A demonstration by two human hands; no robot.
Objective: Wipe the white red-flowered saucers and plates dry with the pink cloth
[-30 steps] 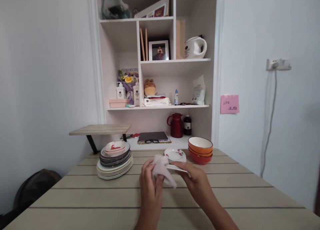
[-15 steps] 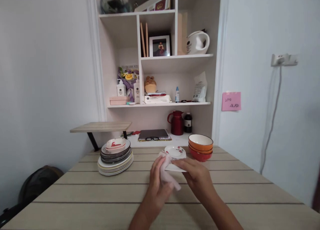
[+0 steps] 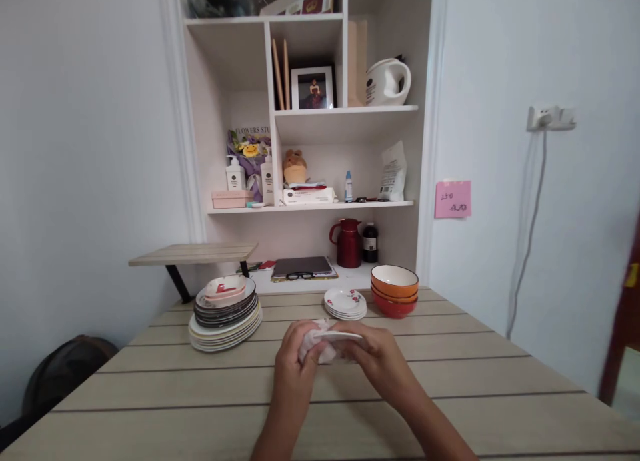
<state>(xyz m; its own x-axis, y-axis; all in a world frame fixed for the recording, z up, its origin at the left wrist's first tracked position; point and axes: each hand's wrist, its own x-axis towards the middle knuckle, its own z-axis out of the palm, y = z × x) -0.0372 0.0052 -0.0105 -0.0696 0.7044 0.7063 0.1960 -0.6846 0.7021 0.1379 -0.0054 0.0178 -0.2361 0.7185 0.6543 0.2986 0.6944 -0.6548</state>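
Between my hands, over the middle of the table, is a small white plate (image 3: 342, 335), seen nearly edge-on. My right hand (image 3: 376, 354) grips its right side, thumb and fingers on opposite faces. A crumpled pale pinkish-white cloth (image 3: 309, 341) is bunched in my left hand (image 3: 295, 362) and wraps the plate's left edge. Just beyond my hands stands a short stack of small white plates (image 3: 345, 302) with red flowers. To its right sit nested orange and red bowls (image 3: 395, 290).
At the left of the wooden table (image 3: 200, 387) rises a tall stack of plates (image 3: 225, 324), topped by small square dishes (image 3: 225, 287). A small raised shelf (image 3: 193, 253) stands behind it. Farther back are a closed laptop (image 3: 305, 267), glasses (image 3: 300, 275) and a red jug (image 3: 349, 243).
Both hands have drawn slightly closer and lower with the plate. The cloth, hanging loose before, is now bunched around the plate's edge. The camera view has shifted a little right.
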